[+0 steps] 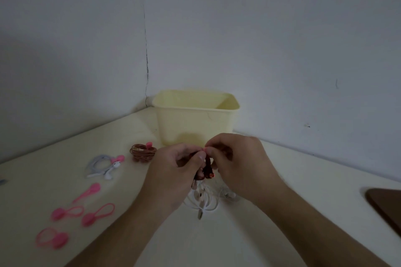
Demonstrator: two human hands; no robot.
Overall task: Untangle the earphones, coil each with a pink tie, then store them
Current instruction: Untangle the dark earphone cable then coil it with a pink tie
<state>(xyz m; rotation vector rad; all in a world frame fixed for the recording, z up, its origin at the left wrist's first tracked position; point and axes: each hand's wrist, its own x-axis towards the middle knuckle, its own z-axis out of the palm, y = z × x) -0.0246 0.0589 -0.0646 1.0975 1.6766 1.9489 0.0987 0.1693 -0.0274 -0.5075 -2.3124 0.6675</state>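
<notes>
My left hand (173, 171) grips a coiled dark red earphone (207, 170) just above the table. My right hand (236, 160) pinches a pink tie (205, 149) at the top of that coil. Under my hands lies a loose white earphone (204, 200) with its plug toward me. A brown earphone coil (142, 153) with a pink tie sits left of the hands. Further left lies a white earphone coil (102, 166), also bound with a pink tie. The pale yellow bin (195, 119) stands open behind my hands.
Several spare pink ties (86, 195) lie on the cream table (217, 240) at the left. A dark brown object (386, 204) sits at the right edge. Walls meet in a corner close behind the bin.
</notes>
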